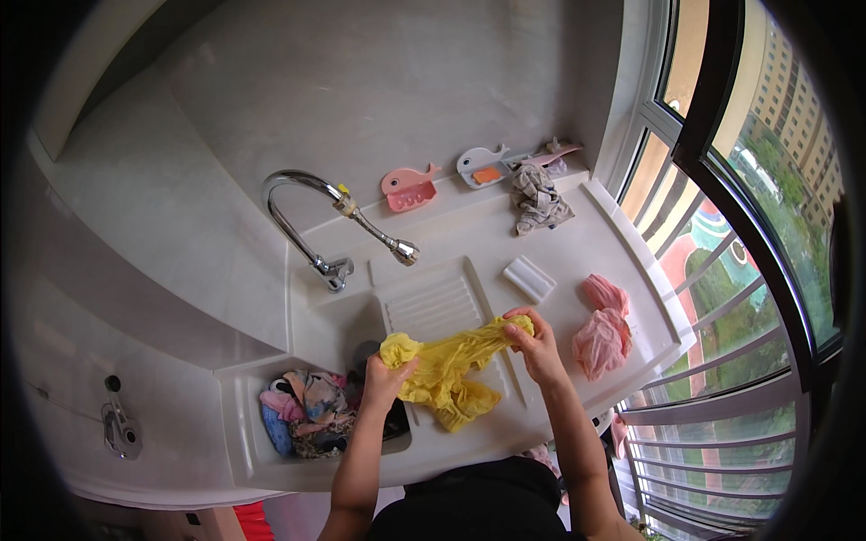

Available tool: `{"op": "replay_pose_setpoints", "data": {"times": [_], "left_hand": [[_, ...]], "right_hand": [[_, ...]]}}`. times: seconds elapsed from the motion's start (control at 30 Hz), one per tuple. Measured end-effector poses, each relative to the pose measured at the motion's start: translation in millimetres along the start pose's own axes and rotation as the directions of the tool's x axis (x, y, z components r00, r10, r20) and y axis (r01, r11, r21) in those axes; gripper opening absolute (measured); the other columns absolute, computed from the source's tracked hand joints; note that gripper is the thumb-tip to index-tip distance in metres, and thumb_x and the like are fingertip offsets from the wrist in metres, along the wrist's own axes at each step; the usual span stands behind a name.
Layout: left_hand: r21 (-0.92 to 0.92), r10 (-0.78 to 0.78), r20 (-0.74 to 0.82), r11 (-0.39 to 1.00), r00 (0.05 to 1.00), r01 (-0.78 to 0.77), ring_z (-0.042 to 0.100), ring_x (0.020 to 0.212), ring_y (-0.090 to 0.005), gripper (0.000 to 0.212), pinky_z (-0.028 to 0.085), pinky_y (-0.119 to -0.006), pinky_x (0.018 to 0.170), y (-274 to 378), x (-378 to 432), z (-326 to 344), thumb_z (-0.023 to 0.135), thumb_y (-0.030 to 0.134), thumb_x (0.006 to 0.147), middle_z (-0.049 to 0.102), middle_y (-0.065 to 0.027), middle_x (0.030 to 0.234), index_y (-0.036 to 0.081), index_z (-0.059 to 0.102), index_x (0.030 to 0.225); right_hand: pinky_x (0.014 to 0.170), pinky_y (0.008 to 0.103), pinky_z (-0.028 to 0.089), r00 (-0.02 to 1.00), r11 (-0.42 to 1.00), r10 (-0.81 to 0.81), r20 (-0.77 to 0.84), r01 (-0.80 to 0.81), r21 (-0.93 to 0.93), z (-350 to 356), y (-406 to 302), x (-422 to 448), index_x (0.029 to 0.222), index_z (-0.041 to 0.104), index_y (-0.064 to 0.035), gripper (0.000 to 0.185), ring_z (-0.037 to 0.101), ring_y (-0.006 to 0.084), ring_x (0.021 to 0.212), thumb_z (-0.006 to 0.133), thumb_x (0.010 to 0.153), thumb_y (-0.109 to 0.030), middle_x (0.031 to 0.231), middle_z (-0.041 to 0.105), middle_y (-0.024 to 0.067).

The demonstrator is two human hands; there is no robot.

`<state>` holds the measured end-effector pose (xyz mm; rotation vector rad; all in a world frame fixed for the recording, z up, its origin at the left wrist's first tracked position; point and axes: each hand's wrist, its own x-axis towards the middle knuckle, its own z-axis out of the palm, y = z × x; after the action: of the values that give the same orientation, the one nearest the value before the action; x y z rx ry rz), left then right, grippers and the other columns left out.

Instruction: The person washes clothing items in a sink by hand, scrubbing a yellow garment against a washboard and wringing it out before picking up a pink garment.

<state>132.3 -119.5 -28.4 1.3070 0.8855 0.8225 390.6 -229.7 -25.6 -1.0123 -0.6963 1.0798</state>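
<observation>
A yellow cloth garment (453, 368) is stretched between my two hands above the ribbed washboard (433, 297) of a white laundry sink. Its left end is bunched in my left hand (389, 379). My right hand (534, 341) grips the other end between thumb and fingers. The lower folds hang over the washboard's near part and hide some of its ribs. To the left, the basin (325, 324) holds a heap of mixed clothes (314, 406), partly behind my left forearm. A white bar of soap (530, 278) lies beyond my right hand.
A chrome faucet (298, 179) arches over the sink. Pink crumpled cloth (602, 338) lies on the right counter, a striped grey cloth (538, 199) at the back. Along the ledge stand a pink whale soap dish (409, 189) and a white one (482, 168). Barred windows (717, 270) border the right.
</observation>
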Motion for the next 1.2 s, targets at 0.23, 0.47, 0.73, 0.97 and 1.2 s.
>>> {"op": "replay_pose_setpoints", "data": {"times": [0.23,0.47,0.73,0.97,1.2], "left_hand": [[-0.001,-0.12,-0.115,0.993,0.986,0.12,0.062,0.082,-0.0131,0.024,0.05,-0.029,0.076,0,2,1,0.07,0.015,0.084,0.065,-0.0024,0.091,0.001,0.063,0.102],[0.528,0.535,-0.004,0.719,0.845,-0.453,0.059,0.082,-0.0121,0.019,0.046,-0.026,0.076,38,-13,43,0.061,0.017,0.091,0.063,-0.0052,0.086,0.0,0.059,0.099],[-0.03,0.157,0.119,0.988,0.98,-0.154,0.055,0.082,-0.0048,0.012,0.045,-0.02,0.074,50,-23,58,0.058,0.01,0.092,0.059,-0.0007,0.087,-0.001,0.056,0.096],[-0.221,0.263,-0.27,0.92,0.926,-0.325,0.051,0.073,-0.0034,0.011,0.044,-0.019,0.068,50,-18,57,0.057,0.01,0.094,0.057,0.0015,0.081,-0.001,0.056,0.092],[-0.067,0.3,-0.185,0.946,0.936,-0.317,0.051,0.076,-0.0037,0.011,0.043,-0.019,0.071,57,-18,47,0.057,0.009,0.094,0.058,0.0005,0.084,-0.001,0.055,0.096]], "right_hand": [[0.089,0.03,0.042,0.948,0.818,-0.06,0.312,-0.133,0.56,24,-10,-6,0.131,0.045,-0.0006,0.043,0.054,0.0142,0.104,0.052,0.095,-0.023,0.114,0.059,0.0067],[0.086,0.0258,0.043,0.978,0.992,-0.009,0.209,0.035,-0.123,46,-12,-11,0.121,0.057,0.0001,0.031,0.056,0.0125,0.097,0.047,0.093,-0.009,0.109,0.062,0.0046],[0.068,0.0313,0.046,0.94,0.713,-0.292,0.173,0.335,-0.616,63,-19,-16,0.105,0.068,-0.0089,0.028,0.055,0.019,0.074,0.059,0.079,-0.001,0.08,0.054,0.0067],[0.058,0.0347,0.048,0.651,0.13,-0.732,0.2,0.422,-0.897,65,-22,-15,0.097,0.065,-0.0055,0.032,0.056,0.025,0.073,0.065,0.067,0.004,0.083,0.055,0.0095],[0.058,0.0247,0.04,1.0,0.997,-0.014,0.005,0.014,-0.077,51,-25,-16,0.11,0.056,-0.0023,0.029,0.045,0.0077,0.066,0.042,0.084,0.0,0.079,0.048,-0.0009]]}}
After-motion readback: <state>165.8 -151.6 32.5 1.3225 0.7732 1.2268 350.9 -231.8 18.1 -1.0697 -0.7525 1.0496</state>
